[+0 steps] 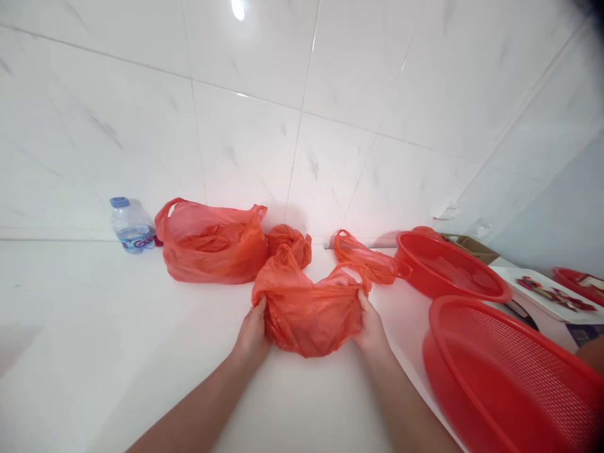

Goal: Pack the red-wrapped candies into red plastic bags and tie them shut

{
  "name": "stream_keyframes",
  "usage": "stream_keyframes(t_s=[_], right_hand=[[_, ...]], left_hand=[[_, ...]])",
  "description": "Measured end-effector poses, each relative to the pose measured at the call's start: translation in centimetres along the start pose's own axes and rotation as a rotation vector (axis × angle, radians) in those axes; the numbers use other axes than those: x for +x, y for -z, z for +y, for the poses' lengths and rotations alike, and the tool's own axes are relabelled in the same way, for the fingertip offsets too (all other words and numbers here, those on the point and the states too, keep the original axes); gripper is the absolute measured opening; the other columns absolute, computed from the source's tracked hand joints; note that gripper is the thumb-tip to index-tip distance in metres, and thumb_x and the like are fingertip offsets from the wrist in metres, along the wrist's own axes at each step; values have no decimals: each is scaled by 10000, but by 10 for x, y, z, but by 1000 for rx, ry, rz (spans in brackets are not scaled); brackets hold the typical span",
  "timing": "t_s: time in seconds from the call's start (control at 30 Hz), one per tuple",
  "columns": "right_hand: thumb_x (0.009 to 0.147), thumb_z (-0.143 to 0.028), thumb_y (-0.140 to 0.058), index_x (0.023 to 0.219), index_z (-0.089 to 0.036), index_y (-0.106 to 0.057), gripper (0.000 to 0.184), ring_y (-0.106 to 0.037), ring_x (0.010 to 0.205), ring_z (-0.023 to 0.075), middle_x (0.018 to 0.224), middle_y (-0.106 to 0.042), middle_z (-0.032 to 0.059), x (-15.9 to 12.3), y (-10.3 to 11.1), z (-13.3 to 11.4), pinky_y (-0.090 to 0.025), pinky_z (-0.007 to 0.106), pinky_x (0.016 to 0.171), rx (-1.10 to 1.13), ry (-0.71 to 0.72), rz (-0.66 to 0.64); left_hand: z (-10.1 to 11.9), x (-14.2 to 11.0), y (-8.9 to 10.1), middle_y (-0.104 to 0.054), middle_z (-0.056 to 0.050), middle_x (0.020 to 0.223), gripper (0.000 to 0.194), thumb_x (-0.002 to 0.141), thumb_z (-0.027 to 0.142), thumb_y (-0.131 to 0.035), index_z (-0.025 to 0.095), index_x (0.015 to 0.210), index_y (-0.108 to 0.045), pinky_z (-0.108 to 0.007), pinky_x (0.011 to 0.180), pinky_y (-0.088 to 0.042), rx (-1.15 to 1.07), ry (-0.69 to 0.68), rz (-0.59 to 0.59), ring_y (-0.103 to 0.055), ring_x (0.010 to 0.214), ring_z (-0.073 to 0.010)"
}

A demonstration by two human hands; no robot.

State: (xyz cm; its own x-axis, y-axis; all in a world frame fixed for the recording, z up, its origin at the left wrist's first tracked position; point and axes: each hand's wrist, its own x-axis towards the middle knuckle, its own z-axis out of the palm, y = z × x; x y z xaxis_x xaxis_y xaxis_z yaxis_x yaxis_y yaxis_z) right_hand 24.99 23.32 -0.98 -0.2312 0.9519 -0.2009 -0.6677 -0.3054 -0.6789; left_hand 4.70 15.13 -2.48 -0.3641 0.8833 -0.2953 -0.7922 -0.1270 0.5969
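A thin red plastic bag (314, 318) hangs between my two hands above the white table, its handles pointing toward the wall. My left hand (255, 330) grips its left side, the thumb on the near face. On the right side, my right hand (370, 324) pinches the bag in the same way; the fingers of both hands are mostly hidden behind the plastic. What the bag contains, if anything, I cannot make out. Just behind it sit a larger open red bag (214, 245) and a small bunched red bag (290, 242).
A water bottle (132, 226) stands at the back left by the tiled wall (245, 145). Another red bag (365, 258) lies back right. Two red mesh baskets (438, 352) take up the right side, near a white tray (542, 302) with dark red pieces.
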Motion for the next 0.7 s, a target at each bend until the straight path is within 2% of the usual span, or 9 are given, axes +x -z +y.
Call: stream_keyframes(t_s=[0.13, 0.23, 0.33, 0.43, 0.5, 0.6, 0.7], right_hand=[[818, -353, -601, 907, -200, -658, 186, -666, 781, 174, 817, -707, 6, 12, -6, 0, -548, 306, 716, 95, -2, 13], [823, -365, -592, 838, -208, -655, 170, -658, 723, 160, 745, -692, -11, 15, -6, 2, -545, 291, 681, 122, -2, -18], [820, -467, -583, 857, -221, -659, 261, -659, 790, 171, 817, -704, -4, 14, -2, 4, -542, 313, 745, 133, 8, -159], [741, -625, -595, 989, -231, -656, 469, -638, 954, 210, 997, -701, 27, 11, 5, 6, -515, 364, 859, 98, -1, -298], [707, -641, -619, 1052, -226, -645, 540, -609, 1042, 224, 1095, -677, 48, 7, 8, 7, -485, 378, 918, 61, -32, -337], [722, -543, -671, 1090, -205, -636, 501, -586, 1091, 228, 1162, -647, 70, 1, 7, 8, -455, 377, 956, 24, -78, -417], [715, -393, -724, 1112, -204, -623, 451, -625, 997, 217, 1078, -677, 67, -3, 3, 9, -480, 373, 901, 10, -79, -463]], left_hand=[[1, -3, -2, -670, -137, 1075, 201, 876, 273, -539, 141, 996, -632, -341, 858, -529, 9, 0, 36, -632, 1016, -245], [3, -3, -1, -683, -130, 1028, 183, 857, 265, -563, 141, 973, -635, -338, 842, -532, 32, -17, -1, -641, 993, -248], [7, -3, 2, -696, -116, 977, 210, 775, 238, -658, 136, 957, -638, -342, 838, -530, 78, -14, -107, -652, 959, -260], [11, -5, 4, -696, -109, 999, 308, 712, 215, -703, 135, 1003, -641, -362, 878, -512, 115, 34, -193, -640, 986, -279], [14, -8, 4, -664, -122, 1111, 393, 743, 317, -691, 146, 1091, -626, -383, 936, -479, 109, 82, -283, -597, 1075, -295], [16, -11, 4, -562, -115, 1290, 571, 758, 562, -618, 200, 1198, -578, -419, 1005, -421, 72, 110, -421, -488, 1215, -309], [17, -11, 5, -570, -142, 1274, 686, 680, 636, -645, 191, 1198, -578, -445, 1015, -403, 128, 164, -447, -464, 1235, -329]])
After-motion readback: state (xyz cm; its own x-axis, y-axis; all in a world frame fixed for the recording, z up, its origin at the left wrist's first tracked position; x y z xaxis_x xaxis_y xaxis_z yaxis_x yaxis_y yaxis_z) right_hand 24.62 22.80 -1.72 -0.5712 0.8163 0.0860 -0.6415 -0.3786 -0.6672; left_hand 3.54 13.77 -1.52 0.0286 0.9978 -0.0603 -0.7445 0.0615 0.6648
